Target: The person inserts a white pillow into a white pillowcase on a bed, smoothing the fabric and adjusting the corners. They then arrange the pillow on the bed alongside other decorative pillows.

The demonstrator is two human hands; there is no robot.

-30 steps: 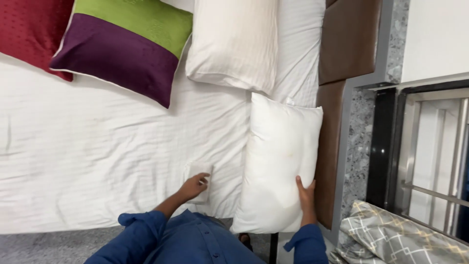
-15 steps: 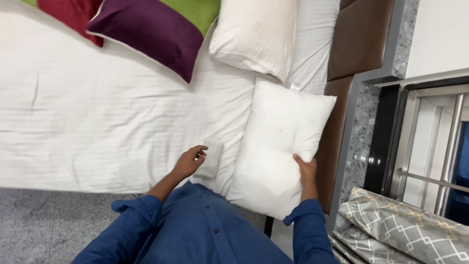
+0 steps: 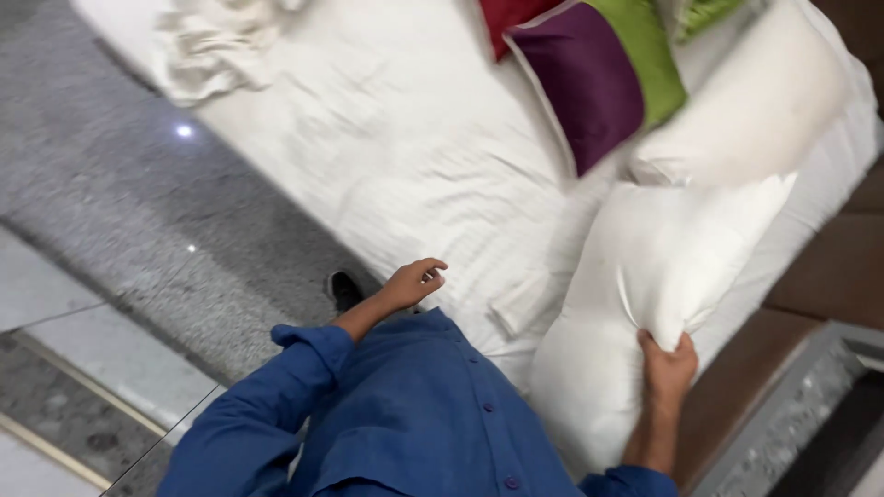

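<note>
Right hand [image 3: 665,368] fingers pinch the white pillow [image 3: 645,304] edge. Left hand [image 3: 412,283] loosely curled, empty, over bed [image 3: 387,156]. Better: grip with 2 hands.

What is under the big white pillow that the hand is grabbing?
The white pillow, pinched by the right hand, lies on the white bed sheet. Its far end touches another white pillow. Anything directly beneath it is covered.

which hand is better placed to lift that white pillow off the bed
Right. The right hand already grips the white pillow at its near edge, while the left hand hangs free above the sheet, apart from it.
</note>
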